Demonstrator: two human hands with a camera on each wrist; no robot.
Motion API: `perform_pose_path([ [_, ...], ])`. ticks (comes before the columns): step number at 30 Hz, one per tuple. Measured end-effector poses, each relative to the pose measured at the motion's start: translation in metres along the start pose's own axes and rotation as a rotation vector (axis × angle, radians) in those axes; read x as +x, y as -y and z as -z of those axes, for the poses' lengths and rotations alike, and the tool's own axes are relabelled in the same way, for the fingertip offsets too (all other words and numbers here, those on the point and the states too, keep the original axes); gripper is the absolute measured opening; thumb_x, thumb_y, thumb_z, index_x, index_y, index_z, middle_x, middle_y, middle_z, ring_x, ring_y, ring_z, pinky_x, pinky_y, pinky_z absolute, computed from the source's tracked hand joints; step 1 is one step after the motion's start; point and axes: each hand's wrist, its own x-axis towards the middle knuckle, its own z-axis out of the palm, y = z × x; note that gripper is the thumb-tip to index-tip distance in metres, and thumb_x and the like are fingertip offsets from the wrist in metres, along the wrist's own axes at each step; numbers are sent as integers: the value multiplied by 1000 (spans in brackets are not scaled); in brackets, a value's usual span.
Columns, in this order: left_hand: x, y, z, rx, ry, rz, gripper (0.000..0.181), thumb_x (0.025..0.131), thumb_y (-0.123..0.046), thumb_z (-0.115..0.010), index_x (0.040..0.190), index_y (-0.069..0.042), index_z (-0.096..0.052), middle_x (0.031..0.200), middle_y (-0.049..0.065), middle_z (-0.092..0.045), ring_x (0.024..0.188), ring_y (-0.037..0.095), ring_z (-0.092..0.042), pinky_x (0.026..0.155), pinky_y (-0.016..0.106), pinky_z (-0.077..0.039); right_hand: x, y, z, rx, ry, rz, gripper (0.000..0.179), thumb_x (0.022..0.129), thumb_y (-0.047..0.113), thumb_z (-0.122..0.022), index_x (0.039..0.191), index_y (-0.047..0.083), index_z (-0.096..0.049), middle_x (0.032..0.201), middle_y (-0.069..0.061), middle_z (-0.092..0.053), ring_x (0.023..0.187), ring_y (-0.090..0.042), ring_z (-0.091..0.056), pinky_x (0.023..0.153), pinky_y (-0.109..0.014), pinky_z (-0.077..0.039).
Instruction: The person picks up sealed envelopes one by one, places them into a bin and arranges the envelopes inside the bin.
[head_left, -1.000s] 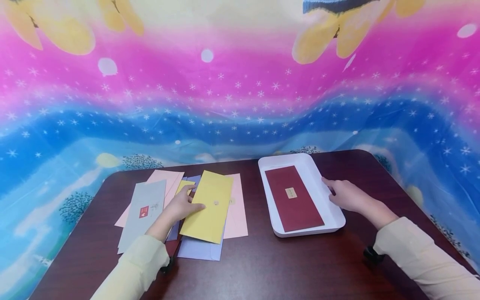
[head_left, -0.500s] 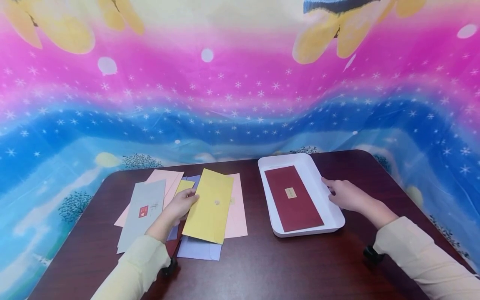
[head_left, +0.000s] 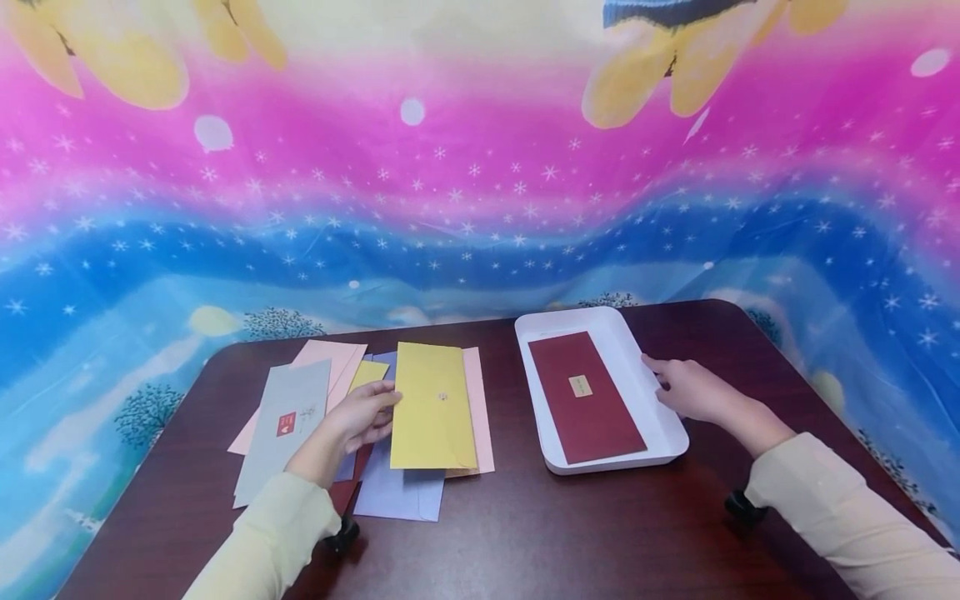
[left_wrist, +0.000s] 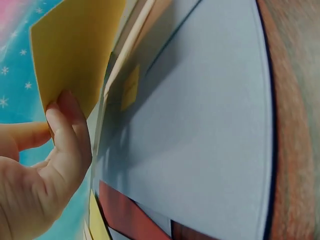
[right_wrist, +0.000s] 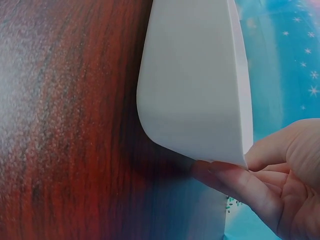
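My left hand [head_left: 363,417] pinches a yellow envelope [head_left: 433,425] by its left edge, thumb on one face and fingers on the other. The envelope is lifted over a lavender envelope [head_left: 397,496] and a pink envelope [head_left: 483,433]; the left wrist view shows its yellow face [left_wrist: 75,55] raised off the lavender one. At the right, my right hand [head_left: 693,392] grips the right rim of a white tray [head_left: 630,358], with its thumb at the edge and fingers against the outer wall [right_wrist: 190,75]. Inside the tray lies a dark red envelope [head_left: 600,425] with a small gold label.
Left of the lifted envelope, a grey envelope [head_left: 273,454] with a red sticker overlaps another pink envelope [head_left: 315,354]. More yellow, lavender and dark red envelopes lie partly hidden near my left hand. The dark wooden table [head_left: 555,542] meets a printed curtain [head_left: 480,175] behind.
The yellow envelope has been lifted from the pile, turned straighter and shifted slightly right, the left thumb moving to its edge. My right hand and the tray stay in place.
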Motion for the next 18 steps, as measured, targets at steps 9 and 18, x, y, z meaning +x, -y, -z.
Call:
perform_pose_path([
  [9,0,-3,-3,-92,80,-29,52,108,-10,-46,154,7,-27,100,3,-64,84,8,-65,68,19,-54,-1,1,0,9,5,-5,65,98,-1,-58,153,-16,-25,136,-44,-49,50,-20,-47,56,-35,-50],
  [18,-3,-8,-17,-184,179,-56,44,108,-9,-46,148,5,-33,98,0,-64,87,10,-63,72,20,-53,-2,0,0,10,2,-6,66,98,-1,-59,153,-16,-25,136,-44,-49,50,-19,-45,55,-35,-49],
])
